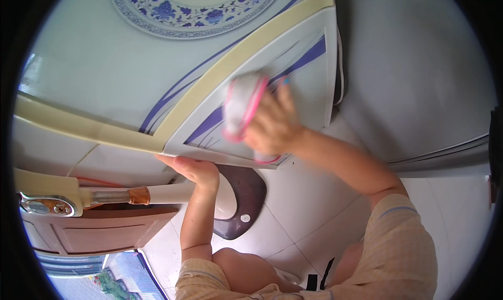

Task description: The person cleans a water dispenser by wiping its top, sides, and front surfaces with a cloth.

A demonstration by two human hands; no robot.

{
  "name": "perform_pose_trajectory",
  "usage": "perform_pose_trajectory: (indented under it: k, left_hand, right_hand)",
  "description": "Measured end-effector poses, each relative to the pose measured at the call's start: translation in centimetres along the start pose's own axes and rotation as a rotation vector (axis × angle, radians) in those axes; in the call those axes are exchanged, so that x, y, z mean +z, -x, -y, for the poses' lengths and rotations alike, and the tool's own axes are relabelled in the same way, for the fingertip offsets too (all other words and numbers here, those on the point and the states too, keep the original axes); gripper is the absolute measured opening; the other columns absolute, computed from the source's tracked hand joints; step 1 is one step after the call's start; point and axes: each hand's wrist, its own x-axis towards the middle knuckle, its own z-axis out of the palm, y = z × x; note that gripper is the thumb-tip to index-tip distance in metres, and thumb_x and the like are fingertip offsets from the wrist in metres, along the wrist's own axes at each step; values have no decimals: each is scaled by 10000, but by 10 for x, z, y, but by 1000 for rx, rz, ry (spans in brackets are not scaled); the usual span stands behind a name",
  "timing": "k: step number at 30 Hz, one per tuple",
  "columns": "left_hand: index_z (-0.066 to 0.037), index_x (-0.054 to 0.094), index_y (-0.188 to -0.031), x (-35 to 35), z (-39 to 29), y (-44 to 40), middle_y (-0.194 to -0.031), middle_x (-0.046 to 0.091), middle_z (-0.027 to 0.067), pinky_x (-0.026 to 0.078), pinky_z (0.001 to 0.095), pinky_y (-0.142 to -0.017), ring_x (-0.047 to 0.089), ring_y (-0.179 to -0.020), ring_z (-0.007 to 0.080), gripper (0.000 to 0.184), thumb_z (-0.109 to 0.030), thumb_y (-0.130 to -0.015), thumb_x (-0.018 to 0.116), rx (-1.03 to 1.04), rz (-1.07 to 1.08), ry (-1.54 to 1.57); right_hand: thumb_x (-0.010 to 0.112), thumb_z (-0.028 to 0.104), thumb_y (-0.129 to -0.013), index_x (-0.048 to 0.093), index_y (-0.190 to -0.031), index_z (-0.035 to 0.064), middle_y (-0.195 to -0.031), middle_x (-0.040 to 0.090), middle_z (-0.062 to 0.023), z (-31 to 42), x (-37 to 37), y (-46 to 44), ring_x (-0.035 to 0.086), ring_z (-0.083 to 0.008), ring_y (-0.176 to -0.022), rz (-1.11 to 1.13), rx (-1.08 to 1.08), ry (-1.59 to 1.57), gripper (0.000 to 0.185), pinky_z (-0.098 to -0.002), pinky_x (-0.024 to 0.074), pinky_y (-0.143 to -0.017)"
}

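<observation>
Gripped in the right hand [273,123]: a pink-edged cloth [242,103], presumably light and soft, best held bunched; whether the left hand [196,170] grips cannot be told.

The floor [338,216] is laid with pale, off-white glossy tiles, thin darker joints running between them. Directly on it stands a dark brown, round-cornered base [255,194] with a small white disc [245,218] on top.
</observation>
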Motion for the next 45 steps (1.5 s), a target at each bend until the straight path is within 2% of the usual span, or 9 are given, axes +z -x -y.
perform_pose_trajectory:
  k: [7, 11, 16, 22, 25, 34, 37, 41, 45]
  left_hand:
    - [-3, 260, -1302, 1, -2, 2, -1304, 306, 145, 241, 366, -1008, 316, -1216, 227, 628, -503, -927, 198, 22, 33, -22]
    - [3, 254, -1303, 2, -5, 1, -1305, 303, 149, 237, 370, -1013, 315, -1217, 229, 633, -503, -929, 193, 26, 16, -43]
    - [6, 252, -1304, -1, 1, 1, -1300, 305, 150, 244, 371, -1008, 318, -1212, 229, 642, -510, -924, 210, 43, 8, -40]
    - [14, 271, -1284, 4, -3, -2, -1264, 332, 146, 264, 374, -989, 343, -1182, 229, 662, -531, -909, 244, 6, 2, 23]
    - [16, 283, -1276, 6, -6, 0, -1260, 335, 145, 264, 369, -988, 346, -1180, 226, 643, -515, -916, 238, 27, -13, 4]
    - [22, 259, -1314, 2, 0, 3, -1314, 308, 164, 259, 378, -1018, 319, -1223, 252, 583, -425, -941, 221, 48, -28, -5]
    - [36, 277, -1289, 4, -3, -1, -1259, 341, 174, 295, 377, -979, 363, -1173, 254, 625, -472, -929, 220, 63, -45, -42]
    - [46, 286, -1273, 3, -2, 3, -1228, 359, 183, 322, 371, -947, 396, -1136, 252, 659, -507, -922, 217, 30, -52, -61]
    - [43, 290, -1271, 7, -12, -3, -1243, 353, 183, 339, 371, -939, 399, -1141, 252, 664, -515, -919, 216, 51, -29, -76]
  right_hand:
    - [558, 86, -661, 576, -1039, 10, -1188, 455, -235, -2, -14, -8, 373, -479, -1156, 25, 231, -137, 386, -588, 235, -966]
    - [515, 182, -788, 626, -950, 94, -1087, 558, -61, 31, -6, -13, 490, -269, -1102, 77, 63, -95, 215, -505, 287, -962]
    - [472, 221, -809, 631, -931, 125, -1097, 568, -40, -10, -25, -13, 501, -227, -1100, 119, -53, 61, 223, -497, 242, -993]
    - [525, 121, -757, 616, -944, 48, -1136, 539, -124, -45, -45, -11, 452, -326, -1159, 96, 14, 219, 221, -551, 220, -994]
    - [540, 50, -726, 584, -972, -12, -1169, 476, -223, -23, -35, -15, 402, -456, -1140, 48, 140, -42, 258, -561, 280, -960]
    - [501, 114, -772, 577, -990, 28, -1087, 526, -136, -19, -38, -18, 451, -318, -1125, 111, 35, -90, 247, -459, 309, -982]
    - [578, 223, -710, 533, -1061, 41, -1119, 500, -194, -29, -54, -10, 424, -409, -1124, 295, 103, -75, 398, -538, 246, -999]
    - [625, 287, -676, 525, -1038, 45, -1140, 486, -227, -39, -99, 13, 408, -457, -1127, 89, 168, -162, 447, -626, 171, -983]
    - [584, 237, -700, 513, -1014, 14, -1152, 485, -251, -31, -149, 60, 410, -473, -1117, 304, 303, -341, 391, -622, 168, -992]
